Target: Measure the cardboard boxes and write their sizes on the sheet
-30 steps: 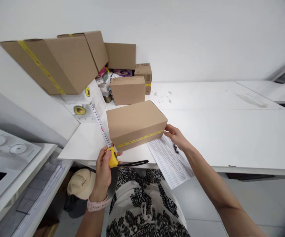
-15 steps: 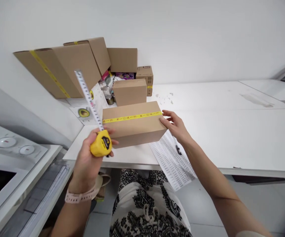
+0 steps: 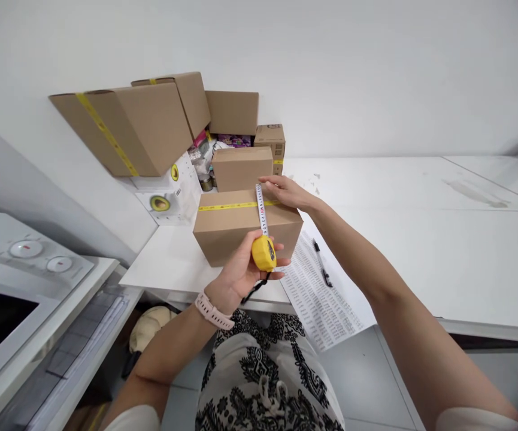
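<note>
My left hand (image 3: 236, 278) is closed around a yellow tape measure (image 3: 263, 254), with some fingers spread past its case. Its white blade (image 3: 261, 209) lies across the top of a brown cardboard box (image 3: 227, 226), running from the front edge to the far one. A strip of yellow printed tape (image 3: 227, 206) crosses under the blade. My right hand (image 3: 288, 193) rests at the box's far right edge, fingers stretched out and their tips beside the blade's end. Whether they touch the blade I cannot tell. A black cord hangs below the tape measure.
Right of the box, a printed sheet (image 3: 326, 311) with a pen (image 3: 322, 263) on it overhangs the table's front edge. Large cartons (image 3: 151, 129), a smaller box (image 3: 243, 169) and an avocado-printed box (image 3: 173, 194) crowd the back left. A microwave (image 3: 25, 281) stands at left.
My left hand has brought the tape measure rightward, laying its raised blade across the box. My right hand has moved from the box's right end to its far edge. The box has turned slightly.
</note>
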`<state>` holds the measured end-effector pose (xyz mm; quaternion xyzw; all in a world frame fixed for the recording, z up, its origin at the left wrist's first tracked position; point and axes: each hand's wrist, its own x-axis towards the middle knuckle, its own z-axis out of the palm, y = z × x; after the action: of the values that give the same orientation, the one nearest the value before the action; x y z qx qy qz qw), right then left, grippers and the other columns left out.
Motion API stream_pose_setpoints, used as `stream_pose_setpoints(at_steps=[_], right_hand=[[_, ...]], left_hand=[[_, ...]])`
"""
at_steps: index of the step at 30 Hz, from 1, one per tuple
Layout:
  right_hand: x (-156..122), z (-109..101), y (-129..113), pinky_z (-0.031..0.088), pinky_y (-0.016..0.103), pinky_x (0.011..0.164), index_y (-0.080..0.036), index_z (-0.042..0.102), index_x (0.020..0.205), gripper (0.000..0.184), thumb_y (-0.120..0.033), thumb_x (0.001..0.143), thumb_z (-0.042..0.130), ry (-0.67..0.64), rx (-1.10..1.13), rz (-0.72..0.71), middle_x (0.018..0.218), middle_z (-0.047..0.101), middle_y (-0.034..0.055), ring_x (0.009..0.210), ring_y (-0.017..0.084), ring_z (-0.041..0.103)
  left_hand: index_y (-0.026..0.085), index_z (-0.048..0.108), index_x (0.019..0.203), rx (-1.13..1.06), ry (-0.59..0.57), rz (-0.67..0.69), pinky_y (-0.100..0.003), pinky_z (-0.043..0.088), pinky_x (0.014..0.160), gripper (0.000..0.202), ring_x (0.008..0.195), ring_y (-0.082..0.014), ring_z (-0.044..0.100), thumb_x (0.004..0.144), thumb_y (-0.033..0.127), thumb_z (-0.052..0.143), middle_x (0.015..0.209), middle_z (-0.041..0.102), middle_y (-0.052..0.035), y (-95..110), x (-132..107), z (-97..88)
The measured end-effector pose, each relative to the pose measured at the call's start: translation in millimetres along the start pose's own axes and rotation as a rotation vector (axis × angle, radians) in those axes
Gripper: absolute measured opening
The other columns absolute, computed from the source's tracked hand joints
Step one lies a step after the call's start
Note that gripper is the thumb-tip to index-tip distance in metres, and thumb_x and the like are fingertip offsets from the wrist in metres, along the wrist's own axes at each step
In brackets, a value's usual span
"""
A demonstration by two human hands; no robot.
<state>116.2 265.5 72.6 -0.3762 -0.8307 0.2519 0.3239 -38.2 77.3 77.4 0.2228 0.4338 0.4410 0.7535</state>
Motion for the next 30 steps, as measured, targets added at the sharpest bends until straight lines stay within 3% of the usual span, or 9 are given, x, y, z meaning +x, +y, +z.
stream_pose_setpoints(at_steps=[10, 20, 30], right_hand=[[15, 11, 1, 0.035, 0.051, 0.117, -0.025, 0.064, 0.139, 0.045, -0.031, 0.101, 0.042, -0.129, -0.233, 0.12, 0.143, 0.063, 0.0058, 0.136, 0.032, 0.055], [12, 13, -5, 0.032, 0.054, 0.117, -0.028, 0.071, 0.128, 0.041, -0.033, 0.101, 0.041, -0.106, -0.25, 0.11, 0.131, 0.071, 0.0038, 0.127, 0.033, 0.061], [12, 12, -9, 0.034, 0.051, 0.116, -0.025, 0.071, 0.13, 0.041, -0.032, 0.102, 0.042, -0.107, -0.252, 0.135, 0.133, 0.07, 0.0064, 0.129, 0.034, 0.06]], left_hand=[[0.014, 0.061, 0.092, 0.043, 0.015, 0.043, -0.028, 0.054, 0.049, 0.024, 0.063, -0.0223, 0.074, 0.096, 0.036, 0.053, 0.087, 0.072, -0.0075, 11, 12, 3.1], [0.017, 0.057, 0.111, 0.01, 0.008, 0.044, -0.03, 0.055, 0.053, 0.028, 0.065, -0.022, 0.073, 0.095, 0.04, 0.056, 0.087, 0.069, -0.0057, -7, -7, 6.9], [0.018, 0.057, 0.11, 0.003, 0.023, 0.026, -0.028, 0.055, 0.05, 0.024, 0.064, -0.0207, 0.073, 0.099, 0.038, 0.049, 0.085, 0.068, -0.0048, -5, -10, 9.5]])
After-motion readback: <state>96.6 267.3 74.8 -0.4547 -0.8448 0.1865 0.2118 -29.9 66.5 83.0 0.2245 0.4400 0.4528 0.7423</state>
